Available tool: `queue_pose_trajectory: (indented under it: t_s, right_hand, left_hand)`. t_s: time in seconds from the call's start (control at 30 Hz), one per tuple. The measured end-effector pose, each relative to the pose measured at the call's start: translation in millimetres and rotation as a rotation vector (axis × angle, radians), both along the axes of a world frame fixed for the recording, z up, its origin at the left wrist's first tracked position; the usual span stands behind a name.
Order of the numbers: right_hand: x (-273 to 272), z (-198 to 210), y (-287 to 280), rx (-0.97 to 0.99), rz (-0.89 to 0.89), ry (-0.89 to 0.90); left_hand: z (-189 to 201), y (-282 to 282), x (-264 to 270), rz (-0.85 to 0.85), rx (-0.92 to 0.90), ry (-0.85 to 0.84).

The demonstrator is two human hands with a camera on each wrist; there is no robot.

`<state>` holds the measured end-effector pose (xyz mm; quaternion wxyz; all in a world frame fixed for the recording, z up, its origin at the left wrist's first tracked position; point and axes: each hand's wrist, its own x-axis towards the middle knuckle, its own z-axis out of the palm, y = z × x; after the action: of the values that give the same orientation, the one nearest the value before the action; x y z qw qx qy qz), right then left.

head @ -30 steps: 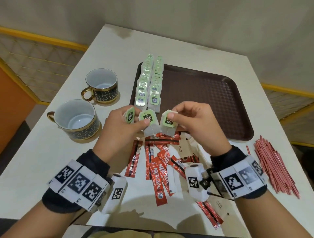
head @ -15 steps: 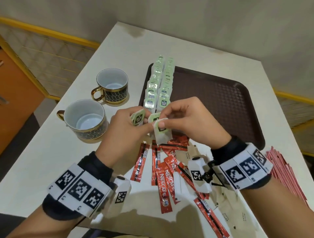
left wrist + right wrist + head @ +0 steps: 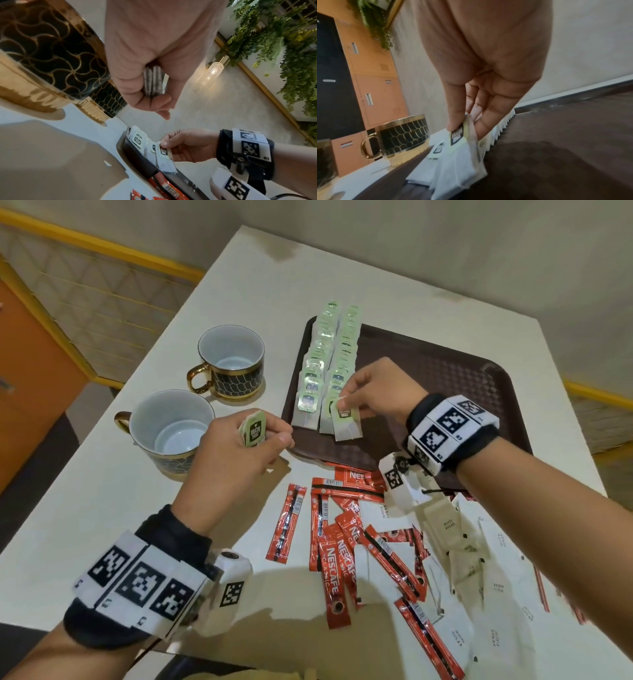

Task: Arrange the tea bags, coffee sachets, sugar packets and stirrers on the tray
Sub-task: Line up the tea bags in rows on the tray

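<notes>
Now lay the tea bag (image 3: pixel 346 419) pinched in the right hand (image 3: pixel 375 392) at the near end of the right row on the tray (image 3: pixel 462 378) — tag up, overlapping; feed the next from the left hand (image 3: pixel 239 453), gripping spare bags (image 3: pixel 253 429) over the counter (image 3: pixel 102 491).

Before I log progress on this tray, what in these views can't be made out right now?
- How many tea bags the left hand grips: head view shows one tag, left wrist view only stacked edges behind fingers.
- Stirrers: not identifiable; the head frame's right edge cuts that side off.
- Sugar packets: partly hidden under the right hand's wrist camera, count unclear.
- Far tea bags in the tray's rows: too blurred to count.
</notes>
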<state>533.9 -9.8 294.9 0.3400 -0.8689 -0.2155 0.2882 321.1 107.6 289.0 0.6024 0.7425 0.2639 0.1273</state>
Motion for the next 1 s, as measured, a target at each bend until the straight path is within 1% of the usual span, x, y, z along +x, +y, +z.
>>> queue_pose_trajectory:
  t_s: [0.1, 0.2, 0.23, 0.33, 0.4, 0.47, 0.53, 0.7, 0.83, 0.87, 0.93, 1.0]
  right_hand:
    - [3, -4, 2, -0.029, -0.026, -0.006]
    - [1, 7, 2, -0.073, -0.006, -0.053]
    - [1, 14, 1, -0.074, 0.007, -0.041]
    - [-2, 32, 4, -0.026, 0.047, 0.083]
    - [-7, 33, 13, 0.02, 0.074, 0.135]
    - [-13, 25, 26, 0.01, 0.093, 0.133]
    - [-17, 16, 36, -0.037, 0.11, 0.087]
    - [-16, 5, 46, -0.094, 0.124, -0.114]
    - [-20, 3, 46, -0.187, 0.213, -0.318]
    - [-22, 4, 45, -0.189, 0.242, -0.358]
    - [-27, 6, 43, -0.201, 0.37, -0.452]
    - [-35, 1, 43, -0.246, 0.523, -0.517]
  left_hand:
    - [-1, 2, -2, 0.017, 0.002, 0.015]
    - [-1, 3, -3, 0.03, 0.001, 0.026]
    - [0, 3, -4, 0.038, -0.005, 0.03]
    - [2, 4, -5, 0.069, -0.059, 0.048]
    - [3, 3, -4, 0.071, -0.095, 0.055]
    - [5, 2, -5, 0.064, -0.112, 0.057]
    - [6, 2, -6, 0.057, -0.112, 0.059]
    - [4, 3, -9, 0.068, -0.116, 0.077]
    - [4, 3, -11, 0.071, -0.129, 0.092]
    - [4, 3, -11, 0.072, -0.131, 0.099]
    - [5, 4, -11, 0.073, -0.159, 0.121]
    - [6, 5, -9, 0.068, -0.255, 0.153]
